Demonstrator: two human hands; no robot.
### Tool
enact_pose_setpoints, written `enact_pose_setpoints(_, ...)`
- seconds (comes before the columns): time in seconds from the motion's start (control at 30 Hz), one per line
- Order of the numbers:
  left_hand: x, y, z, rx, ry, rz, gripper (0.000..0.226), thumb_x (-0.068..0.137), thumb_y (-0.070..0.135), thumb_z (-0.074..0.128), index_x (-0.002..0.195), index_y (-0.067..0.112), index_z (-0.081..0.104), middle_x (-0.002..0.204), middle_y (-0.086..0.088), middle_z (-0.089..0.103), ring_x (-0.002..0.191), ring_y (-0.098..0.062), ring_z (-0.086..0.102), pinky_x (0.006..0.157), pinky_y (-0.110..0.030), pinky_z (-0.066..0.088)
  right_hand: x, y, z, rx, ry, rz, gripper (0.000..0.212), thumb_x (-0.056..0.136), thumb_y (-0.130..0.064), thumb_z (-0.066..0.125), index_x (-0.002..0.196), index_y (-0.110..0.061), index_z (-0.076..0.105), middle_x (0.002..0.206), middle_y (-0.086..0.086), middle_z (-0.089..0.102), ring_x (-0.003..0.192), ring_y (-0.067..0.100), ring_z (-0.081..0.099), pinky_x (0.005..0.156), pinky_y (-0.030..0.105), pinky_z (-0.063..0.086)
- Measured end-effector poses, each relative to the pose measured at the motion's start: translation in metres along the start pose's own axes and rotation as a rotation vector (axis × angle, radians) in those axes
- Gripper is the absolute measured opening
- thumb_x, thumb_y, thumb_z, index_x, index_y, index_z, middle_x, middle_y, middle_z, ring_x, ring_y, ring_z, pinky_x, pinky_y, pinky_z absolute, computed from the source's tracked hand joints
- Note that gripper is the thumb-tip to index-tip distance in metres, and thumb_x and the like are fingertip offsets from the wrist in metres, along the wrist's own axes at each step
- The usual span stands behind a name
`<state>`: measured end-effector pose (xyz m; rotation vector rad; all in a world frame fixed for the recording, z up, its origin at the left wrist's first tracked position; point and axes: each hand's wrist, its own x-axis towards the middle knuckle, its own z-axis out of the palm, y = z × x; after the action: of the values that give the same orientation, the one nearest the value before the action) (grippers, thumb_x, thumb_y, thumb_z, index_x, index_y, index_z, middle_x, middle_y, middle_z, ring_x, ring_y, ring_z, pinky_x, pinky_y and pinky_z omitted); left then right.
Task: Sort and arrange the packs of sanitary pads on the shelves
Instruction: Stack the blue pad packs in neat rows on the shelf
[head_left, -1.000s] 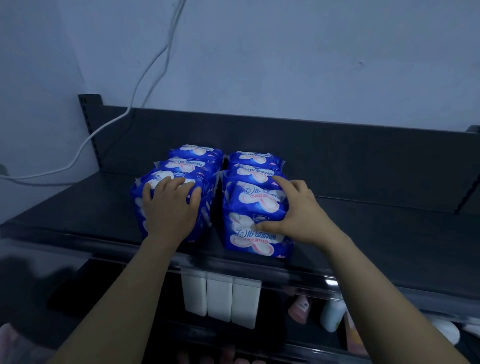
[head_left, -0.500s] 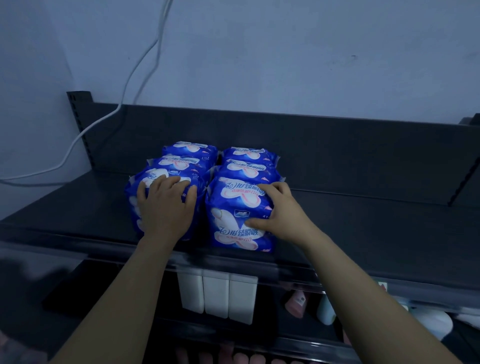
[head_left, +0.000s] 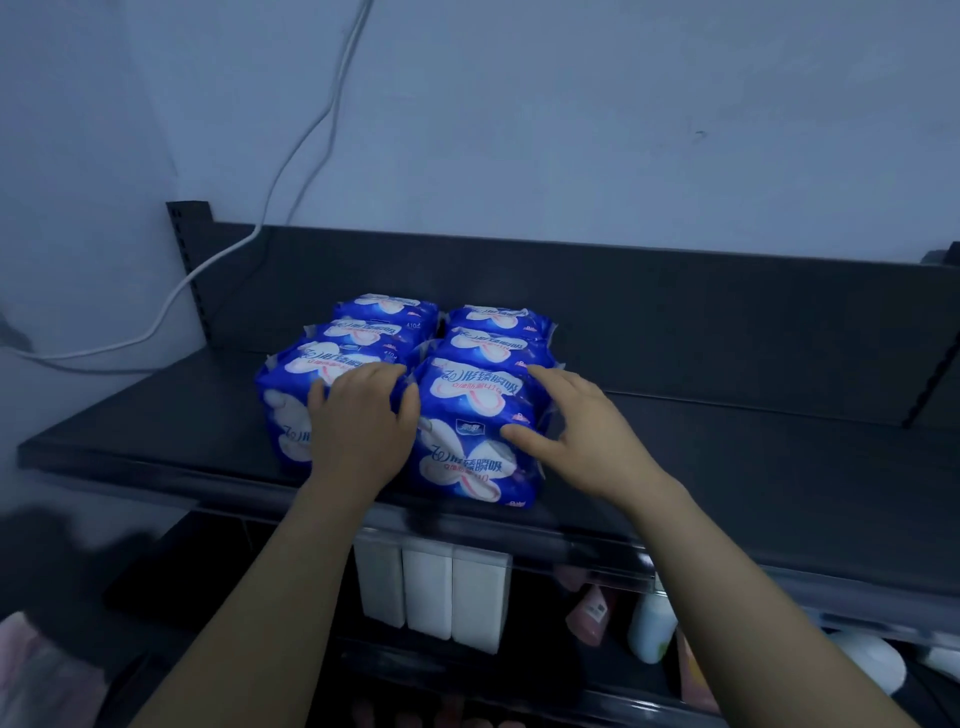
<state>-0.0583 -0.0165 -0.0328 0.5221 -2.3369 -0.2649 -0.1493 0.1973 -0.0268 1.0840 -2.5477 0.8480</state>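
Observation:
Several blue packs of sanitary pads stand in two rows side by side on the dark top shelf (head_left: 727, 467). My left hand (head_left: 358, 431) lies over the front-left pack (head_left: 291, 410), fingers curled over its top edge and thumb in the gap between the rows. My right hand (head_left: 576, 436) touches the front-right pack (head_left: 467, 441), thumb on its front face and straight fingers along its upper right corner. More packs (head_left: 493, 332) of the same kind stand behind these two, up to the shelf's back panel.
A white cable (head_left: 291, 171) runs down the wall to the shelf's left rear corner. On the shelf below stand three white packs (head_left: 431, 592), a pink bottle (head_left: 587, 613) and a white bottle (head_left: 649, 634). The top shelf stretches far to the right.
The front-right pack has slid left until it touches the left row. My right hand's fingers have straightened on it. My left hand stays on the front-left pack.

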Motion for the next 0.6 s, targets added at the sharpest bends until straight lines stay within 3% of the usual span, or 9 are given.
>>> enact_pose_setpoints(0.2, -0.036, 0.014, -0.017, -0.029, 0.02, 0.033, 0.054, 0.086, 0.05, 0.036, 0.114, 0.015, 0.065, 0.116, -0.005, 0.068, 0.103, -0.027, 0.063, 0.094, -0.051, 0.046, -0.023, -0.002, -0.01, -0.025, 0.034, -0.138, 0.066, 0.088, -0.045, 0.063, 0.145, -0.021, 0.04, 0.146, -0.002, 0.044, 0.135, 0.017, 0.037, 0.113, 0.031, 0.025)
enact_pose_setpoints(0.43, -0.111, 0.037, -0.052, 0.044, 0.091, -0.071, 0.046, 0.087, 0.044, 0.043, 0.108, 0.012, 0.069, 0.107, -0.005, 0.07, 0.093, -0.028, 0.066, 0.086, -0.046, 0.05, -0.057, -0.012, -0.008, 0.077, 0.0, -0.336, 0.059, 0.084, -0.042, 0.064, 0.135, -0.014, 0.053, 0.132, 0.003, 0.058, 0.125, 0.022, 0.049, 0.109, 0.037, 0.033)
enact_pose_setpoints(0.6, -0.189, 0.049, -0.087, 0.131, 0.101, -0.239, 0.045, 0.087, 0.042, 0.046, 0.109, 0.011, 0.07, 0.108, -0.006, 0.071, 0.092, -0.029, 0.066, 0.083, -0.041, 0.052, -0.094, -0.035, 0.007, 0.161, -0.16, -0.477, 0.061, 0.086, -0.043, 0.062, 0.139, -0.016, 0.049, 0.138, 0.002, 0.052, 0.129, 0.021, 0.044, 0.112, 0.039, 0.03)
